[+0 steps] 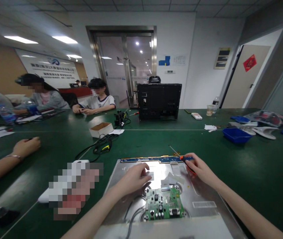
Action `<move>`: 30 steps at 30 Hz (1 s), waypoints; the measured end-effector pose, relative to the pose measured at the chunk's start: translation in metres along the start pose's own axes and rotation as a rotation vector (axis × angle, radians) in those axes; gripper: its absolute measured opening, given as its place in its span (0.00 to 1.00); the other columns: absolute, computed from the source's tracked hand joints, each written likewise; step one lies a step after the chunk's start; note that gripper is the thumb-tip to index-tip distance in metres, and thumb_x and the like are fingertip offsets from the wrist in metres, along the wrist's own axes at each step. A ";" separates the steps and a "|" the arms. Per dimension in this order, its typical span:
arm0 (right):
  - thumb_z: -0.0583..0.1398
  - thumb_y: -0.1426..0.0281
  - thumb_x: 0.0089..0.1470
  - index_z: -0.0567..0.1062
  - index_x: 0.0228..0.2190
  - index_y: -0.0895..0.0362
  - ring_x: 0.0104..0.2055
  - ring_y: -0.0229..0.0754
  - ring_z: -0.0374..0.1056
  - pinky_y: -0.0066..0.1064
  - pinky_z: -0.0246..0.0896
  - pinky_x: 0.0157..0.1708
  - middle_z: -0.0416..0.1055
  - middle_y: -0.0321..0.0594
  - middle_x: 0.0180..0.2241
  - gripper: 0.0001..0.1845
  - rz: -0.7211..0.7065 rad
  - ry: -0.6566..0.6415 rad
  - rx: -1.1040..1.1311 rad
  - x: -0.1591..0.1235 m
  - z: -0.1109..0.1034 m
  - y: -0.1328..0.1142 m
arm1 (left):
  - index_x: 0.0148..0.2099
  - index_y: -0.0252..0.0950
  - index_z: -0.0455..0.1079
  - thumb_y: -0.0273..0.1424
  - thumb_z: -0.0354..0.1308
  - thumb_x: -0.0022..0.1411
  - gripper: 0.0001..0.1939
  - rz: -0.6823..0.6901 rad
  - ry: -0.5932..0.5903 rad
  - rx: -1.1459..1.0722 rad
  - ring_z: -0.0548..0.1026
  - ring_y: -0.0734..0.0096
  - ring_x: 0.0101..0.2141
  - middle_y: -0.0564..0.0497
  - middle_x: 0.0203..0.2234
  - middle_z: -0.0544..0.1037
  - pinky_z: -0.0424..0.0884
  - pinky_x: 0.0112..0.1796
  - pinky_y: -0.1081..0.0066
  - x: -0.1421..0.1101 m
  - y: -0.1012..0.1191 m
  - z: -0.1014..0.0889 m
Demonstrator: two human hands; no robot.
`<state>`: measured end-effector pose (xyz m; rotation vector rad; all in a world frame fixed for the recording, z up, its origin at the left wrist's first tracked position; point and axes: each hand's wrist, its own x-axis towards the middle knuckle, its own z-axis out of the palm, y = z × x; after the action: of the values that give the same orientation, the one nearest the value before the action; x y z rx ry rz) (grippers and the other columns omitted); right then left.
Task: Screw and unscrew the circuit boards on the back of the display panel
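Observation:
In front of me lies a metal display panel (121, 199) with its back facing up. Along its far edge runs a narrow blue circuit strip (141, 160); a green circuit board (165, 204) sits nearer its middle, with grey cables at its left. My right hand (197, 167) grips a screwdriver (182, 158) with an orange and black handle over the panel's far right corner, its shaft pointing up and to the left. My left hand (136, 177) hovers over or rests on the panel, fingers loosely bent and apart from the thumb, holding nothing visible. Whether it touches the metal I cannot tell.
Cables (103, 146) and a small open box (101, 129) lie at the left. A black monitor housing (159, 101) stands across the table. A blue tray (236, 135) sits at the right. Another person's hand (27, 147) rests at the left; other people sit beyond.

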<state>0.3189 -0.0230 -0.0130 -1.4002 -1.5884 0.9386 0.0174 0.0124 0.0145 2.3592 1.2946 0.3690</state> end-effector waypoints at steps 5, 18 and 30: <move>0.52 0.50 0.57 0.63 0.43 0.53 0.16 0.38 0.59 0.28 0.53 0.15 0.62 0.27 0.17 0.22 0.029 0.024 0.046 -0.002 0.013 0.017 | 0.38 0.36 0.68 0.37 0.53 0.60 0.10 0.049 0.062 0.059 0.71 0.64 0.30 0.51 0.27 0.74 0.59 0.30 0.71 0.004 -0.006 0.012; 0.52 0.53 0.60 0.66 0.40 0.53 0.16 0.39 0.61 0.29 0.52 0.15 0.63 0.28 0.17 0.17 0.029 0.057 0.010 0.000 0.017 0.014 | 0.33 0.37 0.64 0.33 0.53 0.57 0.05 0.118 0.124 0.077 0.68 0.66 0.28 0.52 0.26 0.71 0.58 0.29 0.71 0.005 -0.011 0.012; 0.53 0.56 0.60 0.66 0.40 0.54 0.17 0.38 0.62 0.29 0.54 0.17 0.65 0.29 0.18 0.15 0.014 0.030 -0.032 -0.006 0.015 0.006 | 0.31 0.36 0.67 0.29 0.49 0.61 0.07 0.162 0.122 0.012 0.70 0.65 0.30 0.50 0.27 0.73 0.63 0.32 0.70 -0.001 -0.010 0.002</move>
<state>0.3082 -0.0286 -0.0251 -1.4429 -1.5788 0.9000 0.0101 0.0158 0.0079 2.4935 1.1634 0.5637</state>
